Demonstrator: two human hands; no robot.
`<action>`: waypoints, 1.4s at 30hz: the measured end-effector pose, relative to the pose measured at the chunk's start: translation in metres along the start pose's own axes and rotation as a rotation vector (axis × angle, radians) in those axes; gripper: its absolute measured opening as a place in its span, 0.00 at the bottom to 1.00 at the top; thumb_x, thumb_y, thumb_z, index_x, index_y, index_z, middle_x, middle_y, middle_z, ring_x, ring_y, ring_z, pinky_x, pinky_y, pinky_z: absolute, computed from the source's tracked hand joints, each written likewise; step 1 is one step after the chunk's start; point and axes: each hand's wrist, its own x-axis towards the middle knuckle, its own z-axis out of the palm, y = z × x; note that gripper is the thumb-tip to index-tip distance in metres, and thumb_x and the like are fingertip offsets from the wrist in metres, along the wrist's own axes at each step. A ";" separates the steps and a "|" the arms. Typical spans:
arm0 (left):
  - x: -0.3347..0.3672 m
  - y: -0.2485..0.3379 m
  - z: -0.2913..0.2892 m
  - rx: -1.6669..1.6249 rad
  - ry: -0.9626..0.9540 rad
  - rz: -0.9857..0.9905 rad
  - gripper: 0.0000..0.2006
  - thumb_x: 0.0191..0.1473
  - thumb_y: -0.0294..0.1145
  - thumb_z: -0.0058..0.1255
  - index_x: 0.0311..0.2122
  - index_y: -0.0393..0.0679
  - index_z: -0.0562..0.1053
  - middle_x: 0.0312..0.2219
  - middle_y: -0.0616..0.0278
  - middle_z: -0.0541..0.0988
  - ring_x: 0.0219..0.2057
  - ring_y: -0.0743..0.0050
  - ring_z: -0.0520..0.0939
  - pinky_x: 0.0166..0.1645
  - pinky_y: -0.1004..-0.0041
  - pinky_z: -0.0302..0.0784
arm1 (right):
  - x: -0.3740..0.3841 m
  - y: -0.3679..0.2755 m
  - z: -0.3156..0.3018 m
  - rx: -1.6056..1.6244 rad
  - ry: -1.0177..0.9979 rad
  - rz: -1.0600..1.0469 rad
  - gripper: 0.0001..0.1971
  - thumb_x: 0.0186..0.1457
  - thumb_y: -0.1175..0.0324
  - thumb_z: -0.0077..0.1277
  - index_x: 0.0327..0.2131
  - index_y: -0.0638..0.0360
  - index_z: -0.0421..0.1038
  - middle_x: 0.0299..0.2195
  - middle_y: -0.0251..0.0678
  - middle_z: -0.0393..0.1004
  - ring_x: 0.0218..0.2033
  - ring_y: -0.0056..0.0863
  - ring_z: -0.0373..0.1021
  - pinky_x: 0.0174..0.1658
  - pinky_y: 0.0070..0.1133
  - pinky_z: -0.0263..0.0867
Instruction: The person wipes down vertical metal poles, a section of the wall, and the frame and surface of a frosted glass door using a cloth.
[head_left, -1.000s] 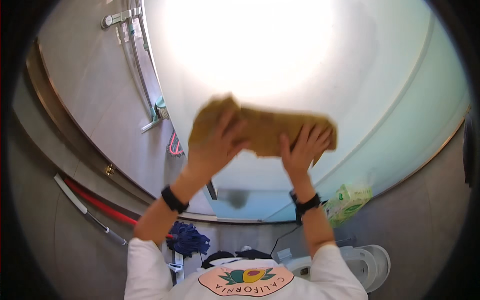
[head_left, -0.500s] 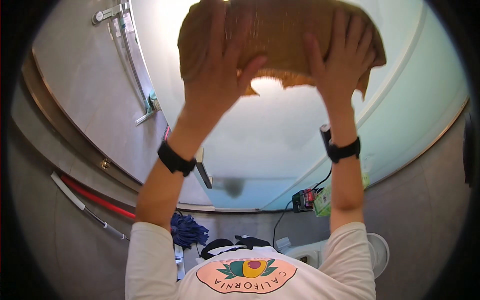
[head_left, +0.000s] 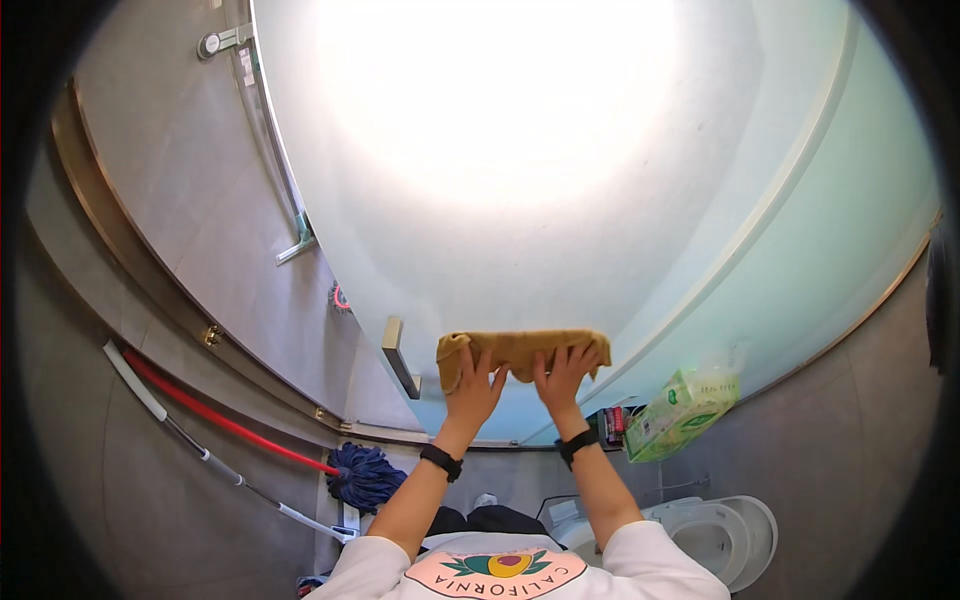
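A folded mustard-brown cloth (head_left: 520, 350) lies stretched sideways against a frosted glass door (head_left: 500, 250), low on the panel. My left hand (head_left: 472, 390) presses on the cloth's left part, fingers spread and thumb pointing up. On its right part rests my right hand (head_left: 563, 380), also with spread fingers laid against the fabric. Neither hand is closed round the cloth. A door handle (head_left: 401, 358), pale and upright, sticks out just left of the cloth. Both wrists wear black bands.
To the left stand a blue mop (head_left: 365, 478) with a red pole and a white-and-grey pole (head_left: 190, 440). A squeegee (head_left: 297, 240) hangs farther up. At right are a green tissue package (head_left: 683, 413) and a white toilet (head_left: 715, 540). Bright light glares high on the glass.
Both hands have come down the glass with the cloth, from the top of the picture to beside the handle. The tissue package and toilet show more fully now.
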 end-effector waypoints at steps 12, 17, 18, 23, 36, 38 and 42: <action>0.077 0.013 -0.042 -0.169 0.179 -0.088 0.26 0.50 0.49 0.51 0.46 0.37 0.65 0.54 0.24 0.50 0.46 0.29 0.69 0.38 0.54 0.75 | 0.097 -0.035 -0.046 0.051 0.040 -0.026 0.27 0.51 0.52 0.48 0.49 0.60 0.64 0.55 0.55 0.52 0.53 0.68 0.44 0.51 0.60 0.34; 0.157 0.014 -0.097 -0.136 0.414 0.094 0.32 0.47 0.53 0.53 0.51 0.40 0.65 0.57 0.34 0.50 0.48 0.35 0.70 0.42 0.56 0.75 | 0.180 -0.059 -0.086 -0.015 0.214 -0.109 0.31 0.50 0.48 0.48 0.54 0.53 0.62 0.54 0.52 0.56 0.54 0.64 0.48 0.51 0.60 0.37; 0.169 0.014 -0.111 -0.149 0.424 0.090 0.31 0.47 0.54 0.53 0.51 0.43 0.65 0.58 0.36 0.51 0.48 0.38 0.71 0.42 0.57 0.75 | 0.197 -0.066 -0.095 -0.035 0.237 -0.134 0.30 0.50 0.47 0.47 0.54 0.52 0.62 0.55 0.49 0.56 0.54 0.62 0.49 0.51 0.60 0.37; 0.211 0.002 -0.153 -0.120 0.503 0.213 0.31 0.49 0.54 0.50 0.54 0.45 0.62 0.59 0.40 0.48 0.52 0.40 0.66 0.46 0.58 0.73 | 0.267 -0.078 -0.118 -0.003 0.373 -0.341 0.31 0.51 0.44 0.45 0.55 0.48 0.60 0.57 0.45 0.55 0.57 0.58 0.47 0.53 0.58 0.38; 0.207 -0.013 -0.169 -0.123 0.519 0.175 0.30 0.50 0.52 0.51 0.54 0.48 0.62 0.58 0.39 0.50 0.53 0.40 0.65 0.48 0.58 0.72 | 0.280 -0.110 -0.123 -0.083 0.392 -0.374 0.30 0.52 0.46 0.45 0.55 0.50 0.59 0.56 0.47 0.55 0.56 0.59 0.47 0.52 0.58 0.38; 0.208 -0.013 -0.168 -0.101 0.515 0.169 0.30 0.50 0.52 0.51 0.55 0.48 0.62 0.58 0.39 0.49 0.53 0.39 0.65 0.48 0.57 0.72 | 0.280 -0.112 -0.122 -0.043 0.404 -0.372 0.30 0.51 0.47 0.46 0.54 0.50 0.60 0.56 0.47 0.55 0.55 0.58 0.48 0.51 0.58 0.39; 0.205 -0.021 -0.161 -0.097 0.440 0.161 0.32 0.52 0.53 0.47 0.57 0.44 0.57 0.59 0.37 0.44 0.57 0.32 0.56 0.55 0.52 0.62 | 0.270 -0.107 -0.121 -0.016 0.309 -0.391 0.32 0.52 0.48 0.46 0.55 0.56 0.57 0.57 0.49 0.52 0.58 0.58 0.45 0.54 0.55 0.38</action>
